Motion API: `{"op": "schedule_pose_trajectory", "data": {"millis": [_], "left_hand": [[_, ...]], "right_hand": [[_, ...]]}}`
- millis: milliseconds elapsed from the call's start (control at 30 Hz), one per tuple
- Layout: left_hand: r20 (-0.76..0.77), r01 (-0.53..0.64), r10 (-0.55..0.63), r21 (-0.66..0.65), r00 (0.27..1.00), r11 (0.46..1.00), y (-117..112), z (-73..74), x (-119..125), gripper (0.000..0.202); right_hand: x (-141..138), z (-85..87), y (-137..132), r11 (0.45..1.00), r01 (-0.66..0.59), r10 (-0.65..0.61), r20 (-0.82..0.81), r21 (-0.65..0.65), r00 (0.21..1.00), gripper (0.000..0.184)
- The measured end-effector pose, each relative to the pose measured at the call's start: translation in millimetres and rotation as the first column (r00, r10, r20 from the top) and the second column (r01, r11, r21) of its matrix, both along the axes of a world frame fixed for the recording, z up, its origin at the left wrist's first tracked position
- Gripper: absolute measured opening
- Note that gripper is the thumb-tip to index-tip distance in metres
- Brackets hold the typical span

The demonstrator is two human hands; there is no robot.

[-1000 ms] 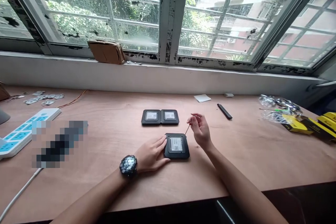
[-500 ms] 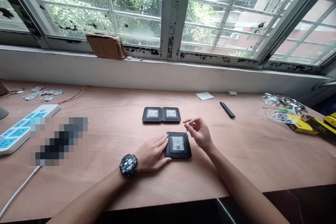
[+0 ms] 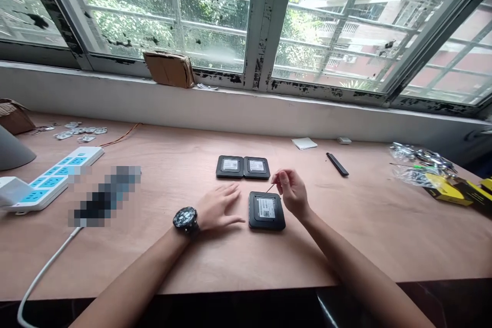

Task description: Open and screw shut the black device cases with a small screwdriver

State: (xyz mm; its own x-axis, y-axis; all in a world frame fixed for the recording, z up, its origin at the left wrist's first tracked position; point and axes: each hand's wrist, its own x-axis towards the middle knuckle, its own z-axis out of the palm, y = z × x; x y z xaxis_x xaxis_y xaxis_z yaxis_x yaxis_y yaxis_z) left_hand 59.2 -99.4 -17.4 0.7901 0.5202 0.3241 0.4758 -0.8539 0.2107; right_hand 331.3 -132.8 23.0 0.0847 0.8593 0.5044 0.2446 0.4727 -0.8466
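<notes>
"Now, nearest entries first?"

"White cable (image 3: pixel 49 261), one, curving at your lower left. Dark wristwatch (image 3: pixel 185 220), one, on your left wrist. Your left hand (image 3: pixel 219 206), left of centre: palm down, fingers spread wide, holding nothing; whether it touches the tabletop (image 3: pixel 192 271), cannot tell."

"And the item between your hands?"

"Black square case (image 3: pixel 267 211), one, lying flat below and right of the frame's centre, white label up, apart from your left hand. Your right hand (image 3: pixel 292 192), beside its upper right corner: thumb and fingers pinched narrow on a thin rod (image 3: pixel 269 189), tip near the case's upper edge; contact too fine to tell."

"Next row out?"

"Two similar cases, left case (image 3: pixel 230 165) and right case (image 3: pixel 257 168), side by side, near the frame's middle. White power strip (image 3: pixel 52 182), blue sockets, your mid left. Black bar (image 3: pixel 337 164), slanted, right of centre. Yellow-and-black boxes (image 3: pixel 448 190), far right."

"Farthest?"

"White paper (image 3: pixel 304 143), toward the table's back. Cardboard box (image 3: pixel 169 69), on the sill, upper left. Barred window (image 3: pixel 215 10), behind it."
</notes>
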Motion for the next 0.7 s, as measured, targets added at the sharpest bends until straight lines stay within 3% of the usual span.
{"op": "schedule_pose_trajectory", "data": {"millis": [100,200,567,700], "left_hand": [[-0.05,-0.102,0.101,-0.018,0.994,0.995,12.8,-9.5,-16.4,0.098],[-0.09,-0.116,0.113,-0.037,0.99,0.993,16.4,-14.7,-22.8,0.103],[-0.137,-0.125,0.116,-0.058,0.984,0.991,13.8,-10.2,-18.9,0.103],[-0.124,-0.121,0.11,-0.079,0.986,0.99,15.3,-9.1,-19.5,0.101]], "right_hand": [[-15.3,-4.2,7.4,0.996,-0.076,0.079,0.075,-0.038,0.994,0.033],[-20.4,-9.0,14.6,0.993,-0.105,0.108,0.06,-0.049,0.992,0.034],[-18.8,-10.0,16.6,0.959,-0.257,0.266,0.065,-0.121,0.962,0.038],[-18.5,-4.2,18.8,0.957,-0.275,0.278,0.021,-0.09,0.96,0.028]]}}
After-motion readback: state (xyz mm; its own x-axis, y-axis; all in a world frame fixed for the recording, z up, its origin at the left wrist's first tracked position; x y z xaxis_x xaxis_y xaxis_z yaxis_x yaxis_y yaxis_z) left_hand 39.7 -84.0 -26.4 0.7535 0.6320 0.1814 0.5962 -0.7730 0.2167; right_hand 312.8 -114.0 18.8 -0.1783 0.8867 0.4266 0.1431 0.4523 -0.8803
